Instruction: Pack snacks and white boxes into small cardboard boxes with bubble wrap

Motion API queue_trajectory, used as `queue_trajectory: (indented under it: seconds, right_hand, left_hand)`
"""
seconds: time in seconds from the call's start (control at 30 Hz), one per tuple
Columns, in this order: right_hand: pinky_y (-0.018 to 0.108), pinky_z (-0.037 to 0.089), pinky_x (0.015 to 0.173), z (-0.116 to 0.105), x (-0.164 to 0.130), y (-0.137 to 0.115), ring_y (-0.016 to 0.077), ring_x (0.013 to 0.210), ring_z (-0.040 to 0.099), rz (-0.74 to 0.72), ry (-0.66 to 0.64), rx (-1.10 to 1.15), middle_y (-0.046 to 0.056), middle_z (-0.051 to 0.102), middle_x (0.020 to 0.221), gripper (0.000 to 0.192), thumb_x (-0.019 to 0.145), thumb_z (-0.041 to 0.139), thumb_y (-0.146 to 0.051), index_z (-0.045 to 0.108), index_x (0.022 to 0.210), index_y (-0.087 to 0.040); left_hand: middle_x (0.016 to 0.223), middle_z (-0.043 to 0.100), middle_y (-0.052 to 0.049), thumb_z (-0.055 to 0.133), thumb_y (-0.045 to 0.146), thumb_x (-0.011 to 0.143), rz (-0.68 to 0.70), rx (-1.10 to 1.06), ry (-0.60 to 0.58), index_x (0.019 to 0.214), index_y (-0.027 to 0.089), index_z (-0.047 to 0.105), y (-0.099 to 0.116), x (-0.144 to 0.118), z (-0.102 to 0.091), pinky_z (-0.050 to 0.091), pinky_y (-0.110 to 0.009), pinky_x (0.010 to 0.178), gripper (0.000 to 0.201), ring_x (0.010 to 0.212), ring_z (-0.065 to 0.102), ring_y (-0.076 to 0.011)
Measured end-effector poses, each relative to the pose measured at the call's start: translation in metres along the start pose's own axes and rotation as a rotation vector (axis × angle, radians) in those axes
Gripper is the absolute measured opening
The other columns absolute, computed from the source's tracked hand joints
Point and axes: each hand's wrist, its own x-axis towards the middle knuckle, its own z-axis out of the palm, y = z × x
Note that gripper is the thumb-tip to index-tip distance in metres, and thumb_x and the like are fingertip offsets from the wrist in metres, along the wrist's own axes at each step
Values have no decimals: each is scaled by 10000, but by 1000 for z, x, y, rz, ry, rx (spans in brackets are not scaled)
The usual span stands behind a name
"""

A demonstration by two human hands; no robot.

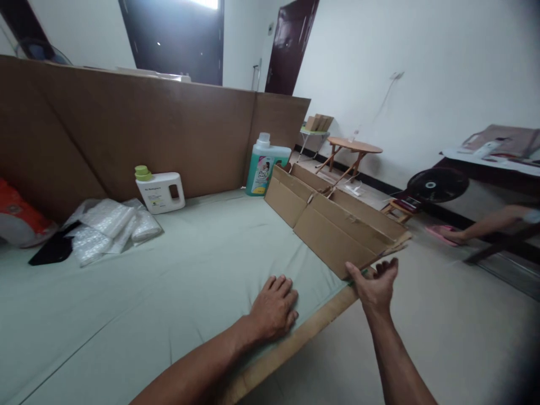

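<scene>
My left hand point(273, 306) lies flat, palm down, on the pale green cloth of the work table point(169, 292) near its front edge, holding nothing. My right hand point(375, 284) grips the near corner of a flattened brown cardboard box point(337, 225) that stands on its edge along the table's right side. The thumb presses on the box's front face and the fingers curl behind it.
A teal detergent bottle point(265, 164) and a white jug with a green cap point(161, 190) stand by the cardboard back wall point(126, 129). Bubble wrap point(112, 225) lies at left. Another person's leg and pink slipper point(442, 232) are at right, near a floor fan point(437, 184).
</scene>
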Motion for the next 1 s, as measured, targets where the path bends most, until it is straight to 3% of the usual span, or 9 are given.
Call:
queue_trajectory:
  seconds: [0.13,0.23,0.33,0.5,0.63,0.7,0.83,0.9,1.0]
  right_hand:
    - [591,383,1131,7,-74,-17,382,1351,505,-123,45,-123,227,521,1448,760,814,657,-561,482,1418,-134]
    - [568,470,1052,39,-132,-47,346,1235,611,-420,-310,-142,179,637,1341,452,921,537,-495,641,1241,-193]
    - [537,537,947,91,-182,-87,340,1195,647,-730,-707,-134,136,669,1333,391,946,500,-457,681,1216,-238]
    - [470,549,960,183,-252,-173,305,1271,615,-1106,-917,34,108,633,1410,424,973,454,-383,664,1317,-251]
    - [469,540,985,242,-290,-235,299,1288,604,-1253,-987,102,84,618,1433,444,978,459,-402,641,1361,-269]
    - [467,551,956,263,-301,-253,302,1263,622,-1296,-942,131,86,631,1416,444,982,438,-392,648,1351,-263]
    - [469,570,871,290,-309,-260,319,1184,665,-1356,-828,195,109,665,1365,438,973,442,-391,667,1312,-232]
    - [469,569,857,295,-307,-258,321,1178,666,-1361,-824,213,104,661,1371,442,964,460,-409,658,1322,-241]
    - [470,560,878,290,-304,-260,319,1199,656,-1336,-868,204,97,657,1380,433,962,477,-419,660,1317,-252]
  left_hand:
    - [1585,414,-182,520,392,959,36,38,-7,1420,150,492,2,-60,-13,253,-541,1230,521,1495,337,-354]
    - [1561,454,-173,502,437,979,78,57,-4,1413,154,506,-3,-114,-33,262,-505,1228,518,1480,371,-339]
    - [1506,532,-139,478,434,998,59,66,19,1334,172,589,-17,-170,-56,277,-438,1229,441,1470,399,-301]
    - [1244,726,-85,504,258,933,-236,4,258,1170,202,685,-61,-266,-101,441,-348,1120,304,1260,618,-222]
    - [988,780,-36,540,258,891,-489,236,768,1053,264,720,-101,-357,-171,600,-343,849,242,922,733,-205]
    - [1136,743,-90,562,264,883,-636,411,988,1066,259,718,-109,-412,-220,573,-457,939,241,1069,697,-276]
    - [1528,458,-141,648,276,840,-907,730,1316,1249,205,627,-89,-525,-310,142,-672,1212,416,1510,242,-403]
    - [1577,394,-162,679,315,798,-1155,1026,1362,1298,174,578,-73,-569,-337,99,-675,1212,528,1526,180,-416]
    - [1380,592,-174,630,364,812,-1375,1051,1280,1047,162,642,-59,-609,-352,194,-675,1181,310,1425,365,-430]
